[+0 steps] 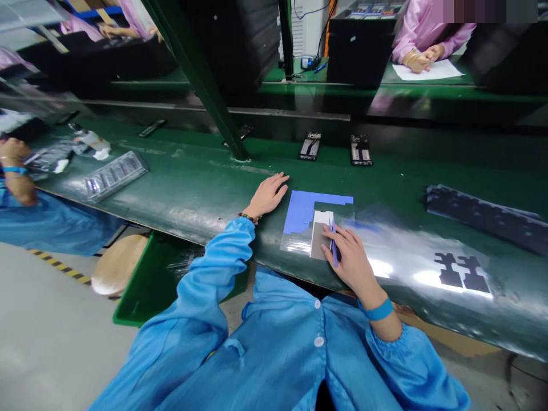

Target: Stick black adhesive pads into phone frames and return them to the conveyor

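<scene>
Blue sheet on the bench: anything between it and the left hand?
Nothing visible: only green bench surface shows between the left hand and the blue sheet. The right hand, holding what look like purple tweezers, is at the grey-and-white piece, outside that gap.

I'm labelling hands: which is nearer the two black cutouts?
Right. The right hand, with tweezers, is left of the black cutouts; the left hand is farther left, beside the blue sheet.

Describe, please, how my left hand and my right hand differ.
The left hand lies palm down, holding nothing visible; the right hand grips purple tweezers. The left wears a beaded bracelet; the right, a blue wristband. Both are bare, beyond blue sleeves.
</scene>
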Motion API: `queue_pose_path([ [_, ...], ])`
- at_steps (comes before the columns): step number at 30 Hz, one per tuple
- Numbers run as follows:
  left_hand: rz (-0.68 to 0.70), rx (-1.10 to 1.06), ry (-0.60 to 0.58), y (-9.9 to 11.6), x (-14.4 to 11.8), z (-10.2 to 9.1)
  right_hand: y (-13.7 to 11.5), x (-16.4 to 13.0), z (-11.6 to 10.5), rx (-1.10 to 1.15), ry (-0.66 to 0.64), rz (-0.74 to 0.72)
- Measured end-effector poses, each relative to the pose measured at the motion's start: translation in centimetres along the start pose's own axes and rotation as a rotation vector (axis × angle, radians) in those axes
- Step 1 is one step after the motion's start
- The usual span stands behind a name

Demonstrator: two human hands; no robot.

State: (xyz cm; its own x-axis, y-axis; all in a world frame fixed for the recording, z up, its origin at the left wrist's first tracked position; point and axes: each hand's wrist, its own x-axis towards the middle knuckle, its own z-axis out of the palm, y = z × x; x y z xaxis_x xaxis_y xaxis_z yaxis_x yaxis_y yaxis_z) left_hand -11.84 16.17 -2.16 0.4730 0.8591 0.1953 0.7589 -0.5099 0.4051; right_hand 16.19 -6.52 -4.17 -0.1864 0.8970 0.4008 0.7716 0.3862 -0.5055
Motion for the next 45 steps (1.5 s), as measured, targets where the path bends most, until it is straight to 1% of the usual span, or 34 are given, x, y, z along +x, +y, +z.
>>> queue_pose_path([
  [2, -0.027, 0.012, 0.013, -0.8, 2.6, 0.4, -0.2, 0.0, -0.2, 0.026, 0.029, -0.003],
  [4, -0.057, 0.012, 0.032, -1.2, 5.6, 0.8, -0.6, 0.0, -0.7, 0.082, 0.108, 0.004],
  [7, -0.115, -0.006, 0.065, -0.8, 10.6, 1.9, -1.1, -0.5, -1.5, 0.205, 0.255, 0.107],
  [9, -0.166, -0.017, 0.083, 0.2, 14.2, 3.2, -1.3, -1.1, -1.8, 0.309, 0.316, 0.219],
  [12, -0.225, -0.008, 0.106, 2.6, 19.0, 5.6, -1.4, -1.7, -1.9, 0.446, 0.387, 0.352],
  [15, -0.279, 0.04, 0.163, 4.9, 22.7, 7.5, -1.5, -1.9, -2.0, 0.495, 0.392, 0.444],
  [17, -0.329, 0.005, 0.204, 5.7, 24.5, 7.7, -1.6, -1.9, -2.0, 0.506, 0.362, 0.481],
  [18, -0.36, -0.04, 0.224, 5.7, 25.2, 7.3, -1.6, -1.9, -2.0, 0.508, 0.353, 0.495],
  [20, -0.398, -0.202, 0.237, 5.5, 25.8, 5.8, -1.7, -2.1, -2.1, 0.509, 0.354, 0.515],
  [21, -0.391, -0.32, 0.213, 5.3, 25.7, 4.8, -1.7, -2.3, -2.2, 0.507, 0.366, 0.51],
  [23, -0.333, -0.544, 0.117, 5.3, 24.4, 2.7, -1.6, -2.5, -2.5, 0.497, 0.413, 0.46],
  [25, -0.244, -0.696, 0.012, 6.1, 21.7, 1.1, -1.5, -2.7, -2.7, 0.478, 0.472, 0.374],
  [26, -0.211, -0.739, -0.018, 6.9, 19.9, 0.6, -1.5, -2.6, -2.8, 0.46, 0.501, 0.339],
  [27, -0.166, -0.806, -0.023, 7.9, 17.9, 0.3, -1.5, -2.5, -2.8, 0.436, 0.524, 0.322],
  [29, -0.142, -0.934, -0.021, 10.3, 13.7, 0.3, -1.4, -2.1, -2.8, 0.404, 0.581, 0.341],
  [30, -0.142, -0.981, -0.047, 11.5, 11.6, 0.6, -1.4, -1.7, -2.9, 0.41, 0.644, 0.365],
  [32, -0.104, -1.057, -0.127, 13.7, 8.2, 1.3, -1.0, -1.0, -3.2, 0.491, 0.847, 0.41],
  [34, -0.014, -1.067, -0.23, 15.4, 5.7, 2.1, -0.2, -0.2, -4.0, 0.626, 1.043, 0.459],
  [35, 0.042, -1.047, -0.28, 16.0, 4.9, 2.5, 0.3, 0.0, -4.5, 0.683, 1.088, 0.5],
  [36, 0.096, -1.018, -0.326, 16.5, 4.2, 2.8, 0.8, 0.3, -5.0, 0.718, 1.104, 0.551],
  [38, 0.163, -0.943, -0.4, 17.1, 3.4, 3.3, 1.8, 0.5, -6.1, 0.751, 1.087, 0.647],
  [40, 0.166, -0.869, -0.45, 17.5, 2.9, 3.6, 2.6, 0.4, -6.9, 0.763, 1.067, 0.713],
  [43, 0.15, -0.742, -0.466, 18.0, 2.2, 4.1, 3.0, 0.3, -7.3, 0.817, 1.018, 0.77],
  [45, 0.209, -0.656, -0.448, 18.0, 2.1, 4.4, 2.8, 0.3, -7.3, 0.858, 0.968, 0.774],
])
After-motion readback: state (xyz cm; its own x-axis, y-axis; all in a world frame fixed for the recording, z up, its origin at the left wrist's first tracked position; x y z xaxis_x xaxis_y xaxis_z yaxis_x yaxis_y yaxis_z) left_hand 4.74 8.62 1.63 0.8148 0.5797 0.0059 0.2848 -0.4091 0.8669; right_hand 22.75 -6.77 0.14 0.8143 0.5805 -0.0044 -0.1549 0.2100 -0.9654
